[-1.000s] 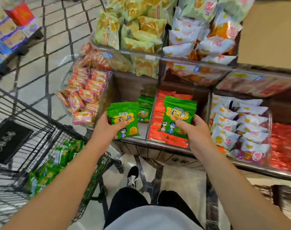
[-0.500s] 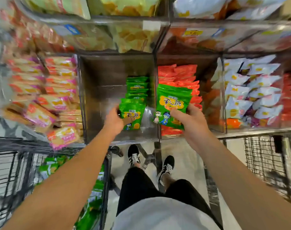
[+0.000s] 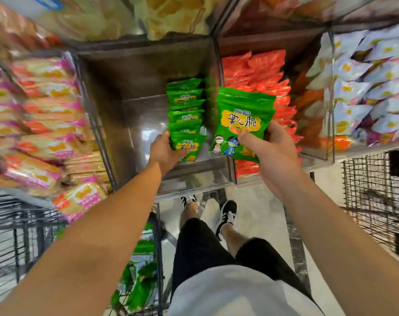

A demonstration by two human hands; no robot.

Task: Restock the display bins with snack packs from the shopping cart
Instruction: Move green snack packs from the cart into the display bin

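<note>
My left hand [image 3: 164,149] grips green snack packs [image 3: 187,148] at the near end of a row of the same green packs [image 3: 185,103] standing along the right side of a mostly bare clear bin [image 3: 134,124]. My right hand [image 3: 270,148] holds a bunch of green snack packs [image 3: 243,120] upright above the divider, in front of the neighbouring bin of red packs [image 3: 257,71]. The shopping cart [image 3: 23,226] is at the lower left, with more green packs [image 3: 141,265] in it.
Pink and yellow packs [image 3: 41,124] fill the bin on the left. White and blue packs [image 3: 374,83] fill the bin on the right. An upper tier of bins with yellow packs [image 3: 171,17] overhangs. A wire basket [image 3: 374,197] stands at right. My legs and shoes are below.
The view has tilted down and closer to the bins. My left hand has pushed its green packs further into the bin against the row. My right hand stays near the divider with its packs.
</note>
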